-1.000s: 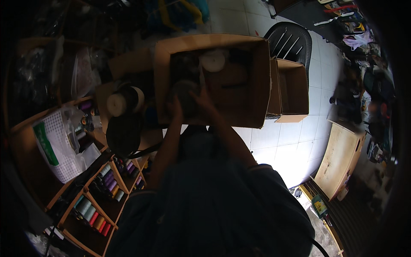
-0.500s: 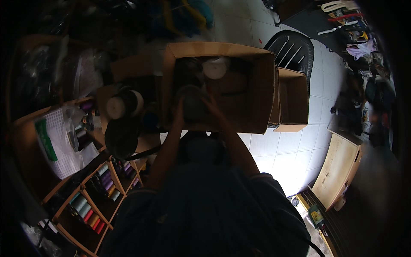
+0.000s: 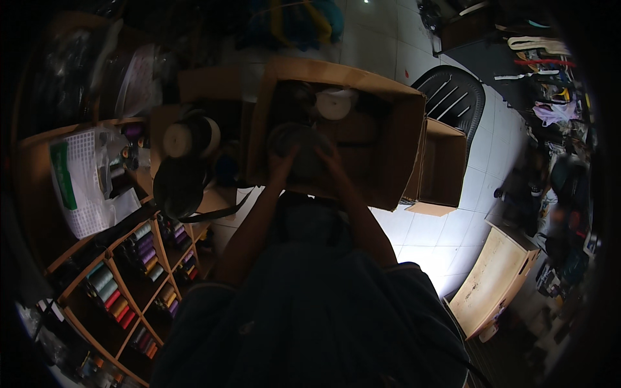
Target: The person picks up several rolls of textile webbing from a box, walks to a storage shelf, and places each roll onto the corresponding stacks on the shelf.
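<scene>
A large open cardboard box [image 3: 394,155] stands in front of me, its inside dark. Between my left hand [image 3: 282,165] and my right hand [image 3: 332,160] is a dark grey round roll [image 3: 306,150], low in the box near its front wall. My palms press on it from both sides, and the fingers are partly lost in shadow. Farther back in the box lies a white roll [image 3: 334,107], like wound tape or webbing. Beside it, a darker round thing [image 3: 295,97] is too dim to name.
A smaller cardboard box [image 3: 443,161] and a black slatted chair [image 3: 456,97] stand to the right. Left are more rolls [image 3: 178,140], a coil of dark strap [image 3: 181,187] and a wooden shelf [image 3: 139,304] with coloured thread spools. A wooden board [image 3: 491,278] lies lower right.
The whole view has turned slightly, so the boxes and chair sit a little farther right. Both hands stay at the grey roll, with little visible shift of it within the box.
</scene>
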Motion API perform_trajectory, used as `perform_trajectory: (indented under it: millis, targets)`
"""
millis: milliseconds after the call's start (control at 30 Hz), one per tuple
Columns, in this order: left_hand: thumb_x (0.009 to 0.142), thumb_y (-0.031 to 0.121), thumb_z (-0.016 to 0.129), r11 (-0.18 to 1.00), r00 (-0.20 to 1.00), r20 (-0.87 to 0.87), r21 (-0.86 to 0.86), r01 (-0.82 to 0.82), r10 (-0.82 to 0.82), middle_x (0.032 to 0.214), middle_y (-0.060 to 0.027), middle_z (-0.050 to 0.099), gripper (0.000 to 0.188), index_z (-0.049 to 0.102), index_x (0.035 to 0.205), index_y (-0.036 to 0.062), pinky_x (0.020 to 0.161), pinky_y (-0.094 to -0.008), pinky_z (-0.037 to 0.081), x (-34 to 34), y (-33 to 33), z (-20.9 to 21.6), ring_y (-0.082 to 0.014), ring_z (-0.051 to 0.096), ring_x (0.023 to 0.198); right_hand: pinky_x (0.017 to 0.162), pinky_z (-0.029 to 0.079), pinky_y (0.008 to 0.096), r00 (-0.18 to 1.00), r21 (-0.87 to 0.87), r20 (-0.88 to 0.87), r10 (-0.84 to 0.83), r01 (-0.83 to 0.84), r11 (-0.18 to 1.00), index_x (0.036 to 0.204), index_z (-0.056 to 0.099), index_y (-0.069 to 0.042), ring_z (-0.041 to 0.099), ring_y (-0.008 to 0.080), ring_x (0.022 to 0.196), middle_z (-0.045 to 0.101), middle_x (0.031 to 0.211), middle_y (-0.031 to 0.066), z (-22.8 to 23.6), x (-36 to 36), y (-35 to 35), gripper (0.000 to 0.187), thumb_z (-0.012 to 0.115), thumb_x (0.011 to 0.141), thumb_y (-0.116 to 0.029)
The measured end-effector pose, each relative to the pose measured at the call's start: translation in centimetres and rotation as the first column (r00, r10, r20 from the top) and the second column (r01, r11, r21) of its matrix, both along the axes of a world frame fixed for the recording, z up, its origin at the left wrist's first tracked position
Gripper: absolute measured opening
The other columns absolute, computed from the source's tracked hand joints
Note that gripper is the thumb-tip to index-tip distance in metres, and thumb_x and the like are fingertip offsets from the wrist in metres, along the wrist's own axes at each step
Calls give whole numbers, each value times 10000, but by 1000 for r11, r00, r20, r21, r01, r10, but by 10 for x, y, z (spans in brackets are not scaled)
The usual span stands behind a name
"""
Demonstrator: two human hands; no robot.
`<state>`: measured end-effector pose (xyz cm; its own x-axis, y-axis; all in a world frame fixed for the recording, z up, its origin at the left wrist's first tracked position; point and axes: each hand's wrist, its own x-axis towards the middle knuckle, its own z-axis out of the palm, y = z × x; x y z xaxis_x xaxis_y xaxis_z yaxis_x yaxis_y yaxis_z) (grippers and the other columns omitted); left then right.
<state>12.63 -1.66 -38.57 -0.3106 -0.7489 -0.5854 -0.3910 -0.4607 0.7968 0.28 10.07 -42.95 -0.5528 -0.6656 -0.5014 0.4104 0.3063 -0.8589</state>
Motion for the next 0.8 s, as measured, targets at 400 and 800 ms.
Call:
perform_trajectory:
  millis: [400, 800]
  targets:
    - [617, 432, 818, 964, 964, 109, -84, 254, -244, 1299, -276, 414, 1076, 222, 1321, -123, 991, -365, 386, -24, 20, 73, -333, 450, 1202, 919, 438, 349, 903, 25, 421, -83, 80, 996, 1330, 380, -33, 469, 239, 1173, 472, 1287, 133, 91, -44, 35, 656, 696, 795, -243]
    - [591, 208, 825, 745, 669, -328, -264, 613, -667, 1262, -253, 378, 1032, 163, 1336, -59, 996, -430, 374, -44, 52, 170, -335, 407, 1211, 1000, 321, 369, 971, -221, 21, -237, 236, 946, 1375, 266, -24, 426, 262, 1175, 454, 1237, 143, 240, -30, 106, 966, 769, 597, -298]
